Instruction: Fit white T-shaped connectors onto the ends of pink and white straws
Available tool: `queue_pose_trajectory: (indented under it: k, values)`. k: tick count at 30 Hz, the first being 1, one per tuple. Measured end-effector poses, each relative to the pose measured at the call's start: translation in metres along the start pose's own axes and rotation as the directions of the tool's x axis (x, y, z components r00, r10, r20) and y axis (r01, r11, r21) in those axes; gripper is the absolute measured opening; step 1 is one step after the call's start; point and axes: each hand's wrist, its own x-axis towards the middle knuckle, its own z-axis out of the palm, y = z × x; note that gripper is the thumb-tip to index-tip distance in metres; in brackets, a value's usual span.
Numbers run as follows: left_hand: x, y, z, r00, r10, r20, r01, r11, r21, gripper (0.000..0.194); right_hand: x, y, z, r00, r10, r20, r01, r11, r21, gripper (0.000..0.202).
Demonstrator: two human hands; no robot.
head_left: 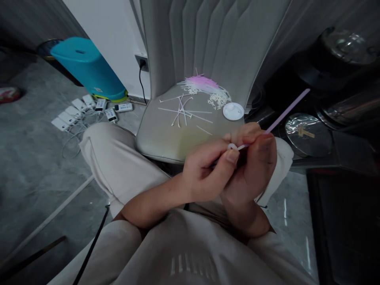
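Observation:
My left hand (204, 168) is closed, pinching a small white ring-shaped piece (232, 147) between thumb and fingers. Close against it, my right hand (252, 166) grips a thin lilac stick (287, 109), which slants up to the right. A paler, thin end of the stick meets the white piece; whether they are joined I cannot tell. Beyond my hands, on the grey chair seat (160, 136), lie several crossed pale sticks (180, 111), some with small end pieces. Farther back are a bundle of pink and white sticks (202, 82) and a pile of tiny white pieces (218, 99).
A round white lid (233, 111) rests at the seat's right edge. White power adapters and cables (75, 113) lie on the floor at left, near a blue bin (86, 67). Shiny metal pots (305, 134) stand at right.

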Motion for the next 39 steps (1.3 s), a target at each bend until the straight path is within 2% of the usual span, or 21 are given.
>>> queue_pose_trajectory:
  k: [14,18,29,34,39]
  values:
    - [0.0013,-0.0006,0.0014,1.000,0.010,0.000,-0.010,1.000,-0.018,0.033,0.0006,-0.0005,-0.0005,0.999,0.032,-0.010,-0.032,0.999,-0.010,0.031]
    - [0.0016,-0.0023,0.0014,1.000,0.022,0.002,-0.022,0.997,-0.079,0.030,-0.0004,0.0004,-0.0003,1.000,0.009,-0.014,-0.009,1.000,0.016,0.029]
    - [0.0005,-0.0002,0.0006,1.000,-0.013,0.015,0.014,0.998,-0.059,0.032,0.0005,-0.0028,0.0008,0.999,0.048,-0.014,-0.047,0.994,0.095,0.026]
    - [0.0000,0.0003,0.0003,1.000,-0.016,0.001,0.016,1.000,0.019,0.035,-0.0008,-0.0029,0.0021,0.999,0.035,-0.008,-0.034,0.998,0.048,0.028]
    - [0.0001,-0.0010,0.0001,1.000,-0.011,0.000,0.011,1.000,-0.020,0.035,-0.0008,-0.0030,0.0019,1.000,0.018,-0.012,-0.018,1.000,0.002,0.030]
